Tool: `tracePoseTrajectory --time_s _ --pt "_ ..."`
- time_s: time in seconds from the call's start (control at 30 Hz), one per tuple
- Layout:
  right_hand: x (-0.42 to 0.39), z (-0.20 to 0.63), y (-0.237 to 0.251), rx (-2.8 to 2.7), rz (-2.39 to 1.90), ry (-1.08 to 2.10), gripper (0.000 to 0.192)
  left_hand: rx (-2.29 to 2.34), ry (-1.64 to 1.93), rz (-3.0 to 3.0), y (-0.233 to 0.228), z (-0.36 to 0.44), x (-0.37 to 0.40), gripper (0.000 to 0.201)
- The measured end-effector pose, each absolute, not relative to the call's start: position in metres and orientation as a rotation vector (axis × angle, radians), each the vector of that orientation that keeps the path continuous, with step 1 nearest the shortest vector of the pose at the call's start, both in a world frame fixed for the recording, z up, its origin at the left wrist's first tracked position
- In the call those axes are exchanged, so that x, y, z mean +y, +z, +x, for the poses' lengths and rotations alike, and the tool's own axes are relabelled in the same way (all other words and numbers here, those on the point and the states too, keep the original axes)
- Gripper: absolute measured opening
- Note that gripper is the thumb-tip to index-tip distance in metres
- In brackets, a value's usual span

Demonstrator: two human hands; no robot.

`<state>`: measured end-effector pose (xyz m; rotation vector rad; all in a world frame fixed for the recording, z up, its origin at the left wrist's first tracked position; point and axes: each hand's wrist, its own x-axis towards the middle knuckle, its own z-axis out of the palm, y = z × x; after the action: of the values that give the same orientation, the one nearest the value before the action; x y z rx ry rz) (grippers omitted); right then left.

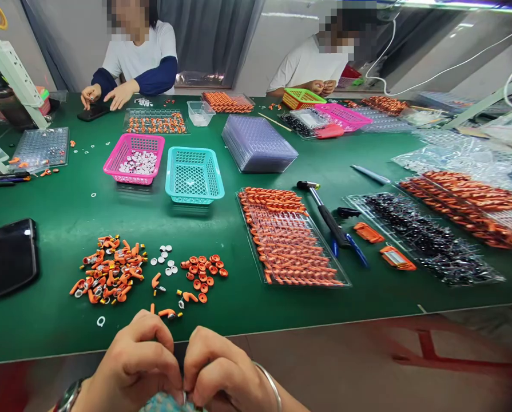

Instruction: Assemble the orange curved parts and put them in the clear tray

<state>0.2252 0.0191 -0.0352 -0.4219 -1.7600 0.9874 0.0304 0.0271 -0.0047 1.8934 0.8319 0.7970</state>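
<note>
Fingertips of both hands (182, 372) pinched together, orange parts (110, 269) just beyond.

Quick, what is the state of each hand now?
Left hand: fingers curled shut, contents hidden.
Right hand: fingers curled shut, contents hidden.

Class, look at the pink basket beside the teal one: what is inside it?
The pink basket holds a heap of small white rings, piled toward the middle. Its floor under the heap is covered, so anything beneath cannot be seen.
</note>
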Motion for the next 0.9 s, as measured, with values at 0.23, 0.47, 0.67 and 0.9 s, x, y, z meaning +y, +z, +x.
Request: tracePoseTrajectory --time_s 0.23,0.47,0.67,0.9 --pt "0.019 0.2264 -0.0381 -1.8 -0.411 0.928 0.012 0.853 0.851 1.854 -0.0082 0.0321 0.0216 0.031" --pt "0.0194 0.2253 -0.0384 -1.777 -0.387 0.901 0.011 0.859 0.836 1.917 -0.0069 0.0317 0.0228 0.03" --pt "0.0196 0.2255 -0.038 -1.797 -0.395 0.899 0.012 0.856 0.81 1.907 -0.006 0.0333 0.023 0.031" --pt "0.0183 0.2268 -0.0363 -1.816 -0.439 0.872 0.013 0.877 0.832 1.958 -0.0058 0.0313 0.0235 0.034"
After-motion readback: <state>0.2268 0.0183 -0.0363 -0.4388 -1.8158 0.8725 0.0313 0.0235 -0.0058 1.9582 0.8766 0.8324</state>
